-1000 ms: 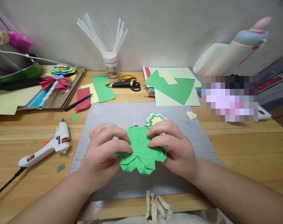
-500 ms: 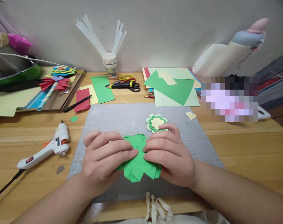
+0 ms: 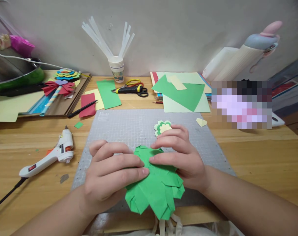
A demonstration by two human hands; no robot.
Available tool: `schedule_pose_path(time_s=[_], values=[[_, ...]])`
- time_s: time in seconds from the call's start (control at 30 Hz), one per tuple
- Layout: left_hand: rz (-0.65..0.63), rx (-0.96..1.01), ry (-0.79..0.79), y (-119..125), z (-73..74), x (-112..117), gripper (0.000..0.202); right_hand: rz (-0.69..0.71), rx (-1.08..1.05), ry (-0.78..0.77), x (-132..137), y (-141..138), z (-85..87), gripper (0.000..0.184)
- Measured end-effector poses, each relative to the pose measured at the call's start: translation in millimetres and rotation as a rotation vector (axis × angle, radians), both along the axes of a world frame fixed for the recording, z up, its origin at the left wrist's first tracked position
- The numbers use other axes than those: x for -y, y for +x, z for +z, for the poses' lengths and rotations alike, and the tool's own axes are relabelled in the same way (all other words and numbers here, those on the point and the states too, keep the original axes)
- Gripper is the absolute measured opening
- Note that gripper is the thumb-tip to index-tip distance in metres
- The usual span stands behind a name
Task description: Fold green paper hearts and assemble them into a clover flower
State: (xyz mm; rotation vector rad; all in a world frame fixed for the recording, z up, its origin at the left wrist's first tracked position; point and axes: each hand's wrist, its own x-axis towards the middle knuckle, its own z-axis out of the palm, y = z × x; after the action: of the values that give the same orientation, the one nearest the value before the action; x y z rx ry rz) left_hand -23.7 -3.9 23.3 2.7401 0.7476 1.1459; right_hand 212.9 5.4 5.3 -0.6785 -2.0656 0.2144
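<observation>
A folded green paper flower [image 3: 156, 190] with pointed, creased petals is held between both hands above the grey cutting mat [image 3: 119, 121]. My left hand [image 3: 111, 173] grips its left side, fingers lying over the top face and the thumb hidden beneath. My right hand [image 3: 180, 154] pinches its far right part, with the index fingertip on the paper and the thumb out of sight below. Just beyond the right fingers lies a layered flower [image 3: 161, 127] in pale green, green and cream, partly covered by them. A cream paper heart [image 3: 201, 122] rests near the mat's far right corner.
At left lies a white glue gun [image 3: 52, 154] with its cord. Behind the mat are a black pen [image 3: 82, 108], scissors [image 3: 142, 91], a cutter [image 3: 126, 89], paper sheets [image 3: 188, 95] and cups [image 3: 117, 70] holding white sticks. White ties [image 3: 162, 227] hang at the near edge.
The green paper flower has been turned and brought nearer to me, showing more of its petals. My right fingers have spread and shifted slightly, covering more of the layered flower.
</observation>
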Motion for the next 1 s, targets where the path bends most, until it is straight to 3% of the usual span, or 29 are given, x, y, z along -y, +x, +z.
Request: schedule_pose_path(time_s=[0.2, 0.47, 0.63, 0.7, 0.8, 0.87, 0.9, 0.93, 1.0], values=[[0.067, 0.009, -0.021, 7, -1.9, 0, 0.014, 0.001, 0.032, 0.022, 5, 0, 5.0, 0.019], [0.094, 0.005, -0.082, 10, -4.5, 6, 0.02, -0.015, 0.02, -0.002, 9, -3, 5.3, 0.016], [0.102, 0.03, -0.136, 10, -7.0, 3, 0.022, -0.045, 0.032, -0.105, 5, -6, 2.0, 0.008], [0.188, 0.122, -0.255, 11, -8.7, 0, 0.022, -0.028, 0.079, -0.15, 0, -3, 1.0, 0.008], [0.387, 0.376, -0.735, 15, -12.2, -5, 0.033, -0.042, 0.122, -0.208, -15, 9, -1.7, 0.041], [0.394, 0.425, -1.092, 17, -15.5, -9, 0.049, -0.215, 0.087, -0.288, -29, 20, -5.8, 0.041], [0.379, 0.373, -1.184, 18, -17.5, -12, 0.051, -0.357, 0.091, -0.354, -36, 25, -8.8, 0.039], [0.377, 0.283, -1.194, 19, -19.9, -14, 0.049, -0.481, 0.155, -0.435, -44, 30, -12.3, 0.039], [0.416, 0.067, -1.038, 21, -24.8, -17, 0.041, -0.611, 0.296, -0.557, -56, 37, -20.2, 0.044]])
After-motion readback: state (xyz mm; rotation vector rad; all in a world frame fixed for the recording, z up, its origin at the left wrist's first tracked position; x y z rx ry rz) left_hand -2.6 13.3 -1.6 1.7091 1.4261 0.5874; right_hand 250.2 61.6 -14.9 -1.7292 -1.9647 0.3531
